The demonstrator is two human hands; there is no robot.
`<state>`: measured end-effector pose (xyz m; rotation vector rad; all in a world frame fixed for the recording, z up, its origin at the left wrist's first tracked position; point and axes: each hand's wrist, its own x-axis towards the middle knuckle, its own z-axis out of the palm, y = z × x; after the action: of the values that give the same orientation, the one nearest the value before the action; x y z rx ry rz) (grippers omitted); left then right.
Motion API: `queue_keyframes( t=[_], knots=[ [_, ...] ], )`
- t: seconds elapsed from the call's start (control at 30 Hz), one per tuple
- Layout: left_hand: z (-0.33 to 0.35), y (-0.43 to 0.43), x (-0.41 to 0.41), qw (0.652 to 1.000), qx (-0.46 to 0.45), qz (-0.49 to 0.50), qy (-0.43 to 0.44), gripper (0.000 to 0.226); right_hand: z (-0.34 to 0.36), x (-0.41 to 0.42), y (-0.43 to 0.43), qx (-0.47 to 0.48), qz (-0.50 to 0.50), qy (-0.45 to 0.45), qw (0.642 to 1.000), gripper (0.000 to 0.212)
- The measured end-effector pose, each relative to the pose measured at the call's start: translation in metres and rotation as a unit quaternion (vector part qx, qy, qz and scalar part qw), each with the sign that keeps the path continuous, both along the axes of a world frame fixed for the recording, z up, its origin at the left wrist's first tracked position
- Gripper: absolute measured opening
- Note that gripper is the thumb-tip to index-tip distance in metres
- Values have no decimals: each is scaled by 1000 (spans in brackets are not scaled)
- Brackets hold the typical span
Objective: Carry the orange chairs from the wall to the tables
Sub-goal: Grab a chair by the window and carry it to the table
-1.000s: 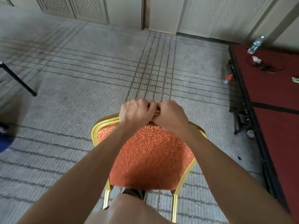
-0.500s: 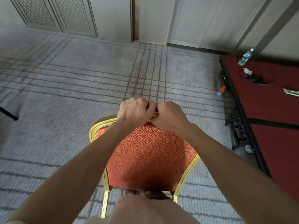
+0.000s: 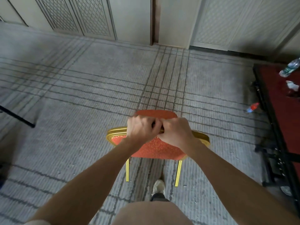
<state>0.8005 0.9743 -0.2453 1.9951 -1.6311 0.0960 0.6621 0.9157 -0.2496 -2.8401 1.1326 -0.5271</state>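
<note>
An orange chair (image 3: 154, 148) with a gold metal frame and patterned orange upholstery is in front of me at centre. My left hand (image 3: 141, 129) and my right hand (image 3: 175, 132) grip the top rail of its backrest side by side, knuckles touching. The seat edge shows beyond my hands, and two gold rear legs reach down toward the carpet near my foot.
A red-topped table (image 3: 282, 101) stands at the right with a water bottle (image 3: 290, 67) and crumpled litter on it, its black folding frame below. A small bottle (image 3: 253, 107) lies on the carpet. A black leg (image 3: 17, 116) juts in at left. Panelled walls are ahead.
The chair has swung away from me and more upright, so its seat and rear legs now show. The view has turned left, and the red table has slid toward the right edge.
</note>
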Motion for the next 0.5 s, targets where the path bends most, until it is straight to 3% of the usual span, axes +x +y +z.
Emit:
queue_keyframes(
  t=[0.17, 0.33, 0.5],
  knots=[
    [-19, -92, 12, 996, 83, 19, 1, 47, -14, 10, -96, 15, 31, 22, 999, 30],
    [3, -166, 28, 991, 121, 45, 33, 47, 0, 31, -175, 28, 42, 9, 999, 24],
    [21, -240, 54, 977, 211, 27, 11, 13, 24, 71, -243, 85, -29, 44, 995, 20]
  ],
)
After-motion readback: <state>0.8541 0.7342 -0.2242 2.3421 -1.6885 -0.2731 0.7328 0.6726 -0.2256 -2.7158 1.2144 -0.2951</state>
